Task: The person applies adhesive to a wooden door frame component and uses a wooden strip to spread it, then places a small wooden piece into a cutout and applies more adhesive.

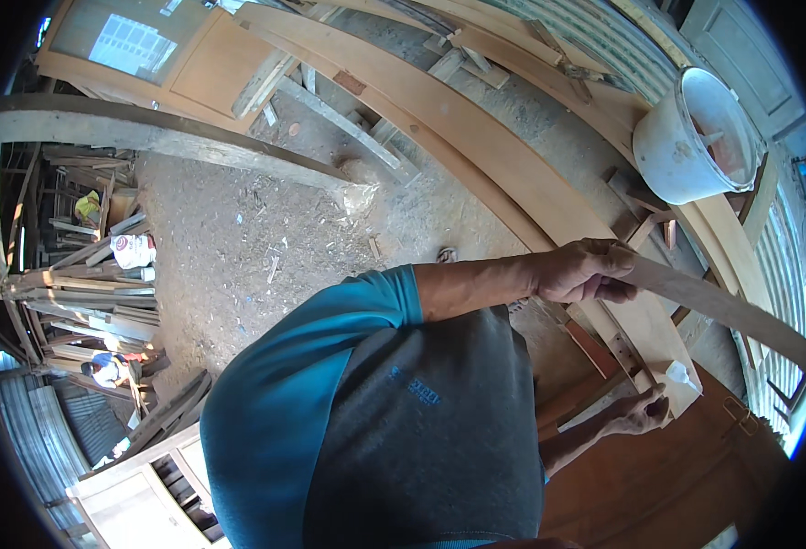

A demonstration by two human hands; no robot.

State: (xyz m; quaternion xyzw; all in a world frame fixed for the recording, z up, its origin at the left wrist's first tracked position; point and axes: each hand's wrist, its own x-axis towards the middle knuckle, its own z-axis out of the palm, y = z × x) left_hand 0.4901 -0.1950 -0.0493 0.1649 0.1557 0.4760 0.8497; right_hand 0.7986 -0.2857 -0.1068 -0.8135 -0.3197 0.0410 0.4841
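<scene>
My left hand [586, 271] is closed around the end of a long, thin wooden strip [732, 316], which reaches toward the right edge of the head view. Lower down, my right hand [636, 412] has its fingers drawn together at the end of a long, wide wooden board [513, 169]. What those fingers hold, if anything, I cannot make out. Just beyond their tips lies a small white crumpled piece [679, 373] on the board's end; its kind is unclear. Below the right hand is a broad reddish-brown wooden panel [622, 494].
A white bucket [664, 151] stands on boards at the upper right, beside corrugated metal sheeting [783, 265]. A wooden beam [174, 133] crosses the upper left. Stacked lumber [101, 302] lines the left, with a person [108, 369] there. Shavings litter the floor [256, 238].
</scene>
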